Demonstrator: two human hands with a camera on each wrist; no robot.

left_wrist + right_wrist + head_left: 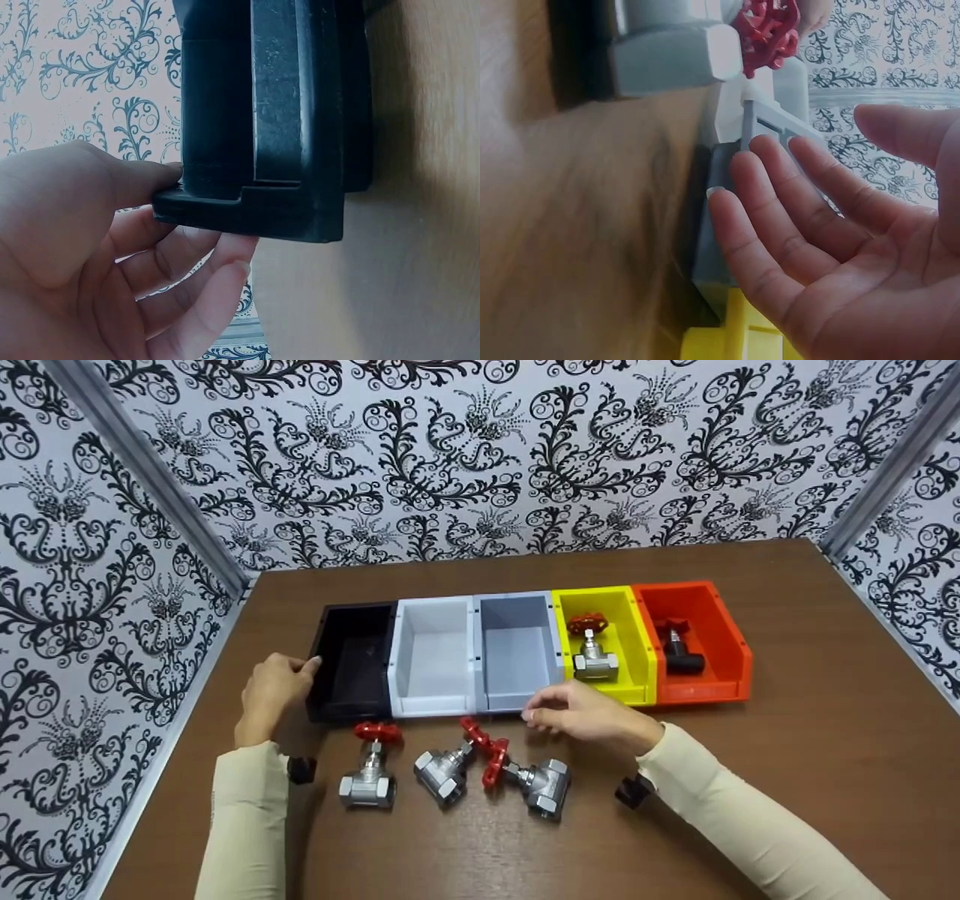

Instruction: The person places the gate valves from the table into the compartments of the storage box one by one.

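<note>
My left hand [274, 690] pinches the side wall of the black bin [349, 711], thumb at the rim and fingers along the outside, as the left wrist view shows. Just in front of the grey bin [517, 703], my right hand [589, 716] holds nothing. Its fingers [802, 225] are loosely bent in the right wrist view. Between the hands, three metal valves with red handwheels lie on the table: a left valve [367, 789], a middle valve [441, 774] and a right valve [549, 787], nearest my right hand.
The bins stand in one joined row, with a white bin [435, 706] between black and grey. Inside the yellow bin [637, 660] is a red-wheeled valve [596, 664]. A black-bodied valve [684, 662] lies in the orange-red bin [724, 690]. Patterned walls [480, 457] border the table.
</note>
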